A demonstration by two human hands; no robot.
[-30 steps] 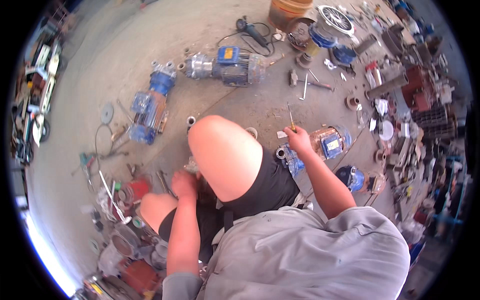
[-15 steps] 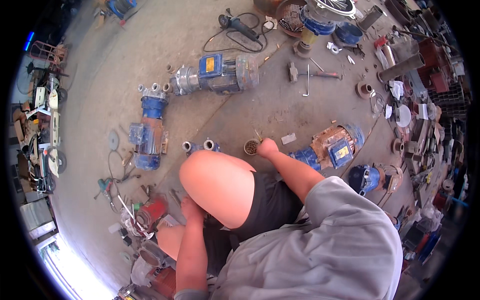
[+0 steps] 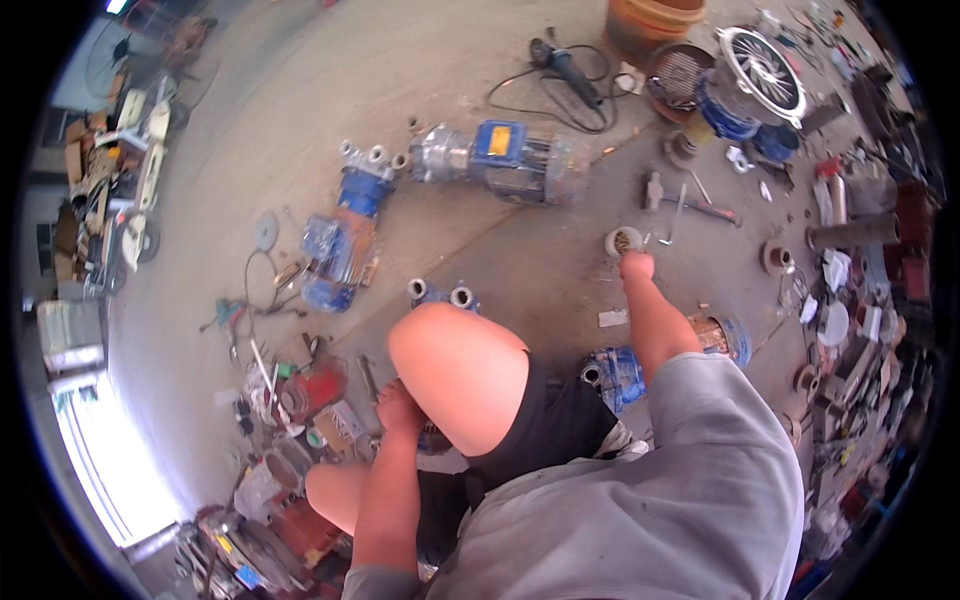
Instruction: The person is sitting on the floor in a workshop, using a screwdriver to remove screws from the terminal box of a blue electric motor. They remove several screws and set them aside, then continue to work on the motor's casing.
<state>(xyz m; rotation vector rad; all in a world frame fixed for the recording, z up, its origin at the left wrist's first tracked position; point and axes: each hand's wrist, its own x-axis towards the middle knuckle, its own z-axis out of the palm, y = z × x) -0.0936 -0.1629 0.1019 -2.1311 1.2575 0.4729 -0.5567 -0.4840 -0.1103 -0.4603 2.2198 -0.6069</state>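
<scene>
My right hand (image 3: pixel 637 265), arm stretched forward, is closed at the near rim of a small white cup (image 3: pixel 611 243) full of small brownish pieces, too small to name. My left hand (image 3: pixel 398 408) is low beside my raised knee, its fingers curled and partly hidden; what they hold cannot be made out. A dark metal part (image 3: pixel 432 438) shows just under that hand. Beyond the knee stands a blue casting with round ports (image 3: pixel 440 295). Under my right forearm lies a blue and rusty electric motor (image 3: pixel 618 376).
Further out on the floor are a blue-grey motor (image 3: pixel 520 160), another blue motor (image 3: pixel 340 245), an angle grinder (image 3: pixel 570 75) with its cord, and a hammer (image 3: pixel 690 205). An orange bucket (image 3: pixel 650 28) stands far off. Scrap parts (image 3: pixel 840 330) crowd the right side.
My right hand has moved forward and to the right with the cup, from near my knee to near the hammer. The view has shifted; my left hand stays beside the knee.
</scene>
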